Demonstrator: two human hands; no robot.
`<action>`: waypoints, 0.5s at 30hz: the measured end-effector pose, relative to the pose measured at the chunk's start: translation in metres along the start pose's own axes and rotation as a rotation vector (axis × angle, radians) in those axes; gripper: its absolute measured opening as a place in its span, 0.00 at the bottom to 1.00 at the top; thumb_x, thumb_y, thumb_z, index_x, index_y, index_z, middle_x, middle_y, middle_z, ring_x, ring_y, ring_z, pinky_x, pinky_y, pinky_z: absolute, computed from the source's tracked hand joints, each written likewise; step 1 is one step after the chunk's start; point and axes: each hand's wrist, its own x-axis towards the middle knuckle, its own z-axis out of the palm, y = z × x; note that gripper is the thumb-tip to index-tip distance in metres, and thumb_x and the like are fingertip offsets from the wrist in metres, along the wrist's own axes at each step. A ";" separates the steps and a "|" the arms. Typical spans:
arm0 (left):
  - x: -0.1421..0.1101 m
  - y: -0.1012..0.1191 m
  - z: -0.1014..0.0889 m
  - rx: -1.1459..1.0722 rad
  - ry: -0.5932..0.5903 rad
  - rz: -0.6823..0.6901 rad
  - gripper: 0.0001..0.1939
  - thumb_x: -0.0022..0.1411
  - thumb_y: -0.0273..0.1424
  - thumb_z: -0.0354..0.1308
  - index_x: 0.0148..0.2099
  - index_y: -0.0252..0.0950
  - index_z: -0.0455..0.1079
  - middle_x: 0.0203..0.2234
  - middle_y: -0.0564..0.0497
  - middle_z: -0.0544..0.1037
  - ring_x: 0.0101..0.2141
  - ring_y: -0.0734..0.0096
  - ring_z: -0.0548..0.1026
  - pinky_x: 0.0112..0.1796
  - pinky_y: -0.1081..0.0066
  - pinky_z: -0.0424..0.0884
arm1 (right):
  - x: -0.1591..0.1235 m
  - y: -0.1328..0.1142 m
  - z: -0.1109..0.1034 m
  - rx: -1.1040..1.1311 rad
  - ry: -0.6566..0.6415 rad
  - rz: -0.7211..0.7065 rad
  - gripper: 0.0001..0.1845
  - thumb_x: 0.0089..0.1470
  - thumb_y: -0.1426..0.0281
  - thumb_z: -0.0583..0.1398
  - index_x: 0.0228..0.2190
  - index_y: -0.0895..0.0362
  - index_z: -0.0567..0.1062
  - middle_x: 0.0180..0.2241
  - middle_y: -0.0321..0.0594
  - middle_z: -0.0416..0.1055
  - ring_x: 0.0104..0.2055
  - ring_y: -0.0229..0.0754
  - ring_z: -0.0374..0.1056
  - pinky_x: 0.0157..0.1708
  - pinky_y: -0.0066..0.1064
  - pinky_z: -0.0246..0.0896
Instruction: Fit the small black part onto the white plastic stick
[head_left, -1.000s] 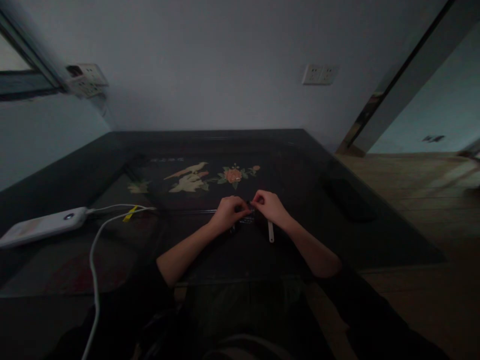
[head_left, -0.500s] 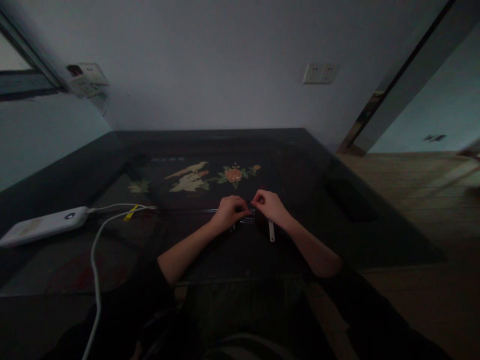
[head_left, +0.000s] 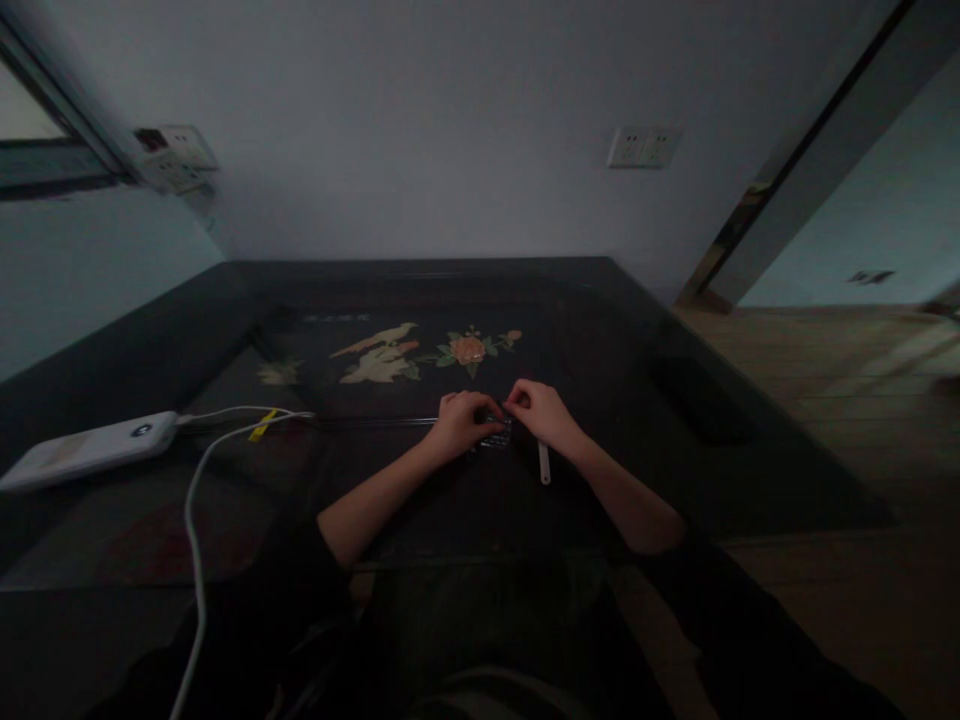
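Observation:
My left hand (head_left: 462,422) rests low over the dark table, thumb and fingers bent in a pinch. Close beside it, my right hand (head_left: 538,410) also pinches, its fingertips almost meeting the left ones. Whatever lies between the fingertips is too small and dark to name. Just below them is a small dark piece with rows of shiny pale marks (head_left: 496,436), partly covered by my left hand. A slim pale stick with a hole near its end (head_left: 544,466) pokes out below my right hand; its upper part is hidden.
A white power bank (head_left: 94,448) with a white cable (head_left: 191,530) and a yellow tag (head_left: 262,426) lies at the left. A black flat object (head_left: 701,400) is on the right of the glass-topped table (head_left: 420,285). Wall sockets (head_left: 645,147) are behind.
My left fingers have shifted slightly, and more of the shiny-marked piece shows beneath them. My right hand stays almost where it was.

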 end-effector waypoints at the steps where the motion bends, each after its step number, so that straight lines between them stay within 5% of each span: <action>1: 0.000 0.000 0.000 0.003 -0.010 -0.014 0.08 0.52 0.33 0.64 0.37 0.41 0.75 0.32 0.54 0.78 0.39 0.65 0.72 0.50 0.59 0.58 | 0.000 0.000 0.000 -0.001 0.003 0.001 0.04 0.48 0.75 0.61 0.24 0.58 0.71 0.21 0.34 0.69 0.25 0.35 0.63 0.25 0.25 0.51; 6: 0.000 0.004 -0.001 -0.021 -0.037 -0.057 0.06 0.52 0.32 0.63 0.36 0.42 0.75 0.33 0.55 0.78 0.40 0.65 0.72 0.53 0.56 0.53 | 0.000 0.000 -0.002 0.006 0.032 -0.007 0.04 0.48 0.74 0.61 0.23 0.58 0.71 0.21 0.34 0.69 0.24 0.35 0.63 0.25 0.25 0.51; 15: -0.001 0.012 -0.003 -0.021 -0.022 -0.079 0.05 0.51 0.29 0.62 0.34 0.41 0.75 0.33 0.53 0.77 0.40 0.65 0.72 0.49 0.61 0.60 | 0.002 0.006 -0.001 0.001 0.050 -0.040 0.04 0.48 0.72 0.60 0.23 0.57 0.71 0.23 0.36 0.70 0.25 0.36 0.65 0.25 0.26 0.52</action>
